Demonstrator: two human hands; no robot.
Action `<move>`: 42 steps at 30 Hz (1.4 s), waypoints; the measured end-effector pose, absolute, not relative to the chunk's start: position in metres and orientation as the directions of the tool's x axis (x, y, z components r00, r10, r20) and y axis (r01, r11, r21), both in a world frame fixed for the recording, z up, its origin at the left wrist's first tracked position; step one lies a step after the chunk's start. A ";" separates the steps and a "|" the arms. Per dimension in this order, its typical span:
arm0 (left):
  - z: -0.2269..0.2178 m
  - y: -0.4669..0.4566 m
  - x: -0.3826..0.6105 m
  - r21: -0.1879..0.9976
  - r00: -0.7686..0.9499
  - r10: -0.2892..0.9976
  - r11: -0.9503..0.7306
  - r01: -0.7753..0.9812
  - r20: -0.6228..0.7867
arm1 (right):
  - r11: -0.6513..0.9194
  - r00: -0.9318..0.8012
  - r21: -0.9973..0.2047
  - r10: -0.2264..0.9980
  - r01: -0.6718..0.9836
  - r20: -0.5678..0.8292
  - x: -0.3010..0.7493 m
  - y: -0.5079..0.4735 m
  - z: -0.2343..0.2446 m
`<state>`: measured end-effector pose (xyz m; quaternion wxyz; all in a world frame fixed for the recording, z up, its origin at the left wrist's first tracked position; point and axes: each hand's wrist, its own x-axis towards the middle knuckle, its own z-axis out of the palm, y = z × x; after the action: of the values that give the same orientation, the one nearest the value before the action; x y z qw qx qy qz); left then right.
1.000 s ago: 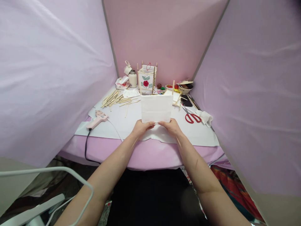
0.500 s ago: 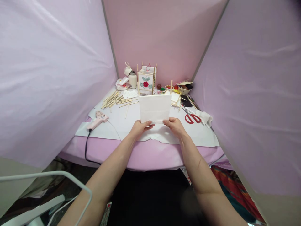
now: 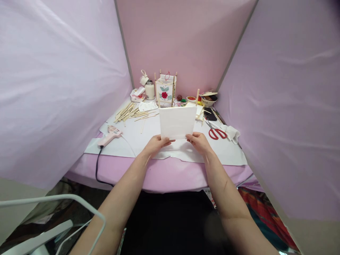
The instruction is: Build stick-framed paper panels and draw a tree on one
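Observation:
A white rectangular panel (image 3: 177, 122), with a thin wooden stick rising above each upper corner, is held upright over the near part of the table. My left hand (image 3: 157, 144) grips its lower left corner, thumb on the near face and fingers underneath. At the lower right corner my right hand (image 3: 198, 141) holds it the same way. Behind the panel stands a white lantern-like box (image 3: 164, 91) with wooden corner posts and a red rose with green leaves on its front. What lies on the panel's far side is hidden.
Left on the table (image 3: 132, 141) lie a pink glue gun (image 3: 110, 136) with a black cord and a pile of wooden sticks (image 3: 127, 112). Red-handled scissors (image 3: 217, 133) and a crumpled white cloth (image 3: 232, 134) are at right. A jar (image 3: 150, 90) and a bowl (image 3: 208, 100) stand at the back.
The panel has shifted slightly to the right and turned a little in both hands. Its faint horizontal bands show less now. Both hands keep their hold.

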<state>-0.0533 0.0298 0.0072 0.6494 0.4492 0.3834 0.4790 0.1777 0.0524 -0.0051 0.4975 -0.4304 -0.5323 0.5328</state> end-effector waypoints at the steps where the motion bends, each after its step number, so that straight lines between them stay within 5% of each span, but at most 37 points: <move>1: 0.007 0.030 -0.052 0.955 0.221 0.973 0.124 -0.271 -0.063 | 0.062 -0.137 -0.995 0.988 -0.074 0.071 0.176 0.052 -0.005; 10: 0.004 0.031 -0.043 0.960 0.026 0.997 0.078 -0.268 -0.074 | 0.044 -0.167 -0.996 0.984 -0.072 0.056 0.169 0.051 -0.009; 16: 0.001 0.029 -0.038 0.971 0.046 0.998 0.061 -0.232 -0.051 | 0.057 -0.251 -0.994 0.965 -0.098 0.080 0.167 0.048 -0.002; 42: -0.002 0.023 -0.033 0.995 0.010 0.999 -0.029 -0.100 0.030 | 0.080 -0.101 -0.997 0.992 -0.004 0.080 0.153 0.042 -0.005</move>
<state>-0.0331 0.0226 -0.0017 0.5196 0.4846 0.4641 0.5289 0.1532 0.0419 -0.0049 0.4937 -0.4535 -0.5441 0.5044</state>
